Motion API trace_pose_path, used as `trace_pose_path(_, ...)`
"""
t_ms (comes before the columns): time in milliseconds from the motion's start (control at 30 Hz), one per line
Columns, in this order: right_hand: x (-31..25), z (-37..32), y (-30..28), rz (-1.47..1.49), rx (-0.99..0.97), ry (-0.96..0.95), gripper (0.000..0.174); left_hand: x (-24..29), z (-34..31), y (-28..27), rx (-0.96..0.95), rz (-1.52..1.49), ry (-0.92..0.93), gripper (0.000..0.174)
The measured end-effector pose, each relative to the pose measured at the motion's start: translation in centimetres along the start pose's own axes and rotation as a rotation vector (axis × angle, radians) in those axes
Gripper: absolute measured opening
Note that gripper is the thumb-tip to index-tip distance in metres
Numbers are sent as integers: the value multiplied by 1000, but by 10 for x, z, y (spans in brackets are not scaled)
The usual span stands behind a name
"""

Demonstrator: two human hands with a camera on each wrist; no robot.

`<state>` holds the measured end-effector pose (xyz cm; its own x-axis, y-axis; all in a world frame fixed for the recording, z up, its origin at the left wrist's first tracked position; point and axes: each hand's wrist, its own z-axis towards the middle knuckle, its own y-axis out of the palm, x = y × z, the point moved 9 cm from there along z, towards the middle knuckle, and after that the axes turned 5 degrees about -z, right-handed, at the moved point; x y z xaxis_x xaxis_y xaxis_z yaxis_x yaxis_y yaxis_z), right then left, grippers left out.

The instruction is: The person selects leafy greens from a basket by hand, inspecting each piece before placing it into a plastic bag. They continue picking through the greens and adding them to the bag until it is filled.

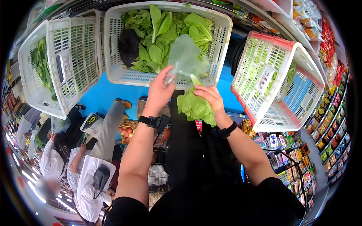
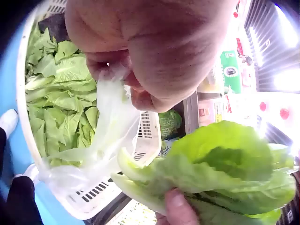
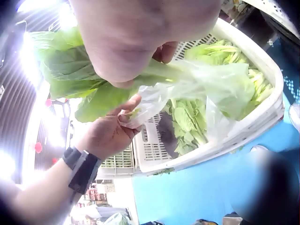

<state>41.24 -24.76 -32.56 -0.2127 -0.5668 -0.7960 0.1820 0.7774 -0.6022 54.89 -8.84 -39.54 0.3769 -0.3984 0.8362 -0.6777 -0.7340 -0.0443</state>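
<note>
In the head view my left hand [image 1: 161,90] pinches the edge of a clear plastic bag [image 1: 184,56]. The bag hangs over the front of a white crate [image 1: 132,80] full of leafy greens [image 1: 154,52]. My right hand [image 1: 210,98] grips a bunch of leafy green lettuce [image 1: 194,107] near its pale stem, leaves toward my body. The stem end lies right at the bag's mouth. In the left wrist view the bag [image 2: 112,117] hangs crumpled from the left fingers, beside the cut stems of the lettuce [image 2: 225,173].
A dark bundle [image 1: 129,47] lies among the greens. White crates [image 1: 77,45] stand to the left, and a red-and-white crate [image 1: 264,81] to the right, also with greens. People [image 1: 92,180] are at lower left. Packaged goods [image 1: 332,132] line shelves on the right.
</note>
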Motion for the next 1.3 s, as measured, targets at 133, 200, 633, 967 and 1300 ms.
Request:
trace_pose_path(133,-7,6,5,107,-44,-44,39,9,5,-3,28,203,-30,35)
trace_pose_path(200,-1,9,12,145,-71,-32,40,11,7,-2,19,205,-63,31)
trace_pose_path(633,-10,-1,-2,169,53,-2,39,27,11,19,-63,74,-48,39)
trace_pose_path(967,29,6,24,-47,47,67,48,6,4,16,-54,-257,-312,46)
trace_pose_path(1300,1,-2,45,-144,-92,-208,38,-25,-18,25,-55,-534,-408,39)
